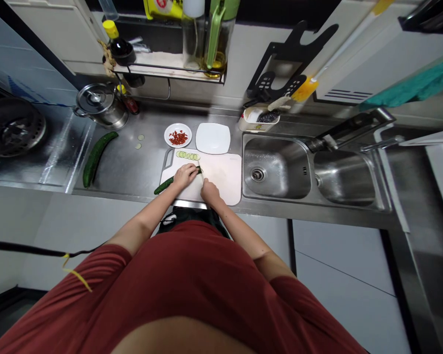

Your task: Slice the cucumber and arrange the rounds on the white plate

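My left hand [185,174] is curled over the cucumber [164,185], holding it on the white board [223,179]. My right hand [210,191] is closed around a knife [202,176]. Round slices [188,155] lie nearby.

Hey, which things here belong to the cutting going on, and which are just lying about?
In the job:
held cucumber
knife
board
slices on it

Apparently just lying about:
other cucumber
dish of red bits
square plate
pot
sauce bottles
oil bottle
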`<action>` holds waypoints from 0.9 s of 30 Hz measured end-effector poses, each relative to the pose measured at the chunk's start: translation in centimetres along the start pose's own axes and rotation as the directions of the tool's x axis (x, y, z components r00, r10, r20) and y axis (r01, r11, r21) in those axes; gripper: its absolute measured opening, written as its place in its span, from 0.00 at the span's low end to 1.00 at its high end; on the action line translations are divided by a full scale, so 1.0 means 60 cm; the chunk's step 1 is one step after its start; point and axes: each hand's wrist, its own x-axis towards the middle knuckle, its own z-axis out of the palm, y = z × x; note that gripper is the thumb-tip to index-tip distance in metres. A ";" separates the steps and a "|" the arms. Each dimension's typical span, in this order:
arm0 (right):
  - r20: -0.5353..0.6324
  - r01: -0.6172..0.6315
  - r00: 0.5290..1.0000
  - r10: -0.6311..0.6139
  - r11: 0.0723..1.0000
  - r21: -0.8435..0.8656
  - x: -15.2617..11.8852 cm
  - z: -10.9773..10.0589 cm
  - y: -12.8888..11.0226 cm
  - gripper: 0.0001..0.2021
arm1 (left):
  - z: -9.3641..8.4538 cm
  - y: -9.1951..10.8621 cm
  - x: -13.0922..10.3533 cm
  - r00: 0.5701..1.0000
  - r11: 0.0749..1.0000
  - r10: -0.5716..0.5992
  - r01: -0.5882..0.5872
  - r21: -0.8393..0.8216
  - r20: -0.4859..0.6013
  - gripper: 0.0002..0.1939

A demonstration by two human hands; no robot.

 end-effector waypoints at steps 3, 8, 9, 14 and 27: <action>-0.007 0.007 1.000 -0.007 1.000 -0.007 0.005 -0.003 -0.002 0.15 | 0.000 0.000 0.000 1.000 1.000 0.005 -0.005 0.004 0.002 0.13; -0.022 0.014 1.000 -0.014 1.000 -0.003 0.014 -0.010 -0.008 0.16 | 0.001 0.000 0.000 1.000 1.000 0.004 -0.004 0.010 -0.001 0.13; -0.024 0.011 1.000 -0.011 1.000 -0.003 0.014 -0.011 -0.008 0.15 | 0.001 0.000 0.000 1.000 1.000 0.004 -0.004 0.009 -0.002 0.13; -0.011 0.001 1.000 -0.001 1.000 0.000 0.001 -0.005 -0.002 0.15 | 0.003 -0.003 -0.001 1.000 1.000 -0.001 0.001 -0.005 -0.010 0.13; 0.005 0.020 1.000 -0.020 1.000 -0.012 0.003 -0.008 0.001 0.15 | 0.002 -0.001 0.002 1.000 0.999 -0.027 0.028 -0.016 0.007 0.13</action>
